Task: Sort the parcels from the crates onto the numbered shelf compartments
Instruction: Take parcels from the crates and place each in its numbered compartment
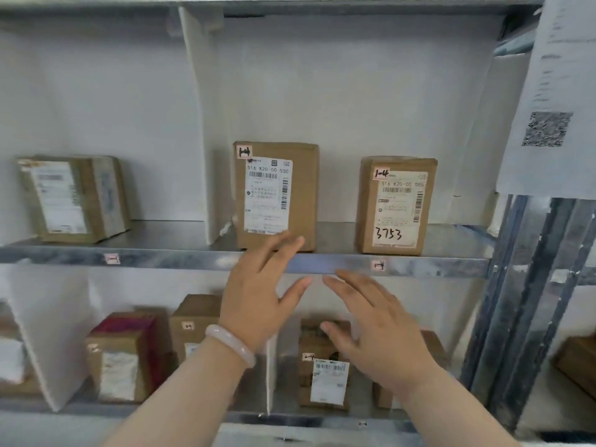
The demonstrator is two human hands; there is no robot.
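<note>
The left hand [258, 295] is raised with straight, spread fingers and holds nothing; its fingertips lie over the bottom edge of a tall parcel [277, 195], though whether they touch it cannot be told. A pale, smooth bracelet [230, 348] circles that wrist. The right hand [377, 333] is just beside it and a little lower, fingers loosely spread, also holding nothing, below the front lip of the upper shelf [161, 258].

The tall parcel stands upright at the front of the shelf, a brown cardboard box with a white printed label and a small tag reading 1-4. In the same compartment, apart to its right, stands a second box [396, 206] with the same tag and 3753 handwritten on its label. A white divider panel [206, 124] separates them from a taped box [74, 198] in the compartment to the left.

On the lower shelf, partly hidden by the arms, sit more cardboard boxes: a labelled one [325, 366] behind the right hand and one with a red top [122, 359] further left.

The shelving is grey galvanised metal with small pink tags [378, 265] on its lip. A paper sheet [554, 108] with a square code hangs on the upright [522, 301] at the right
</note>
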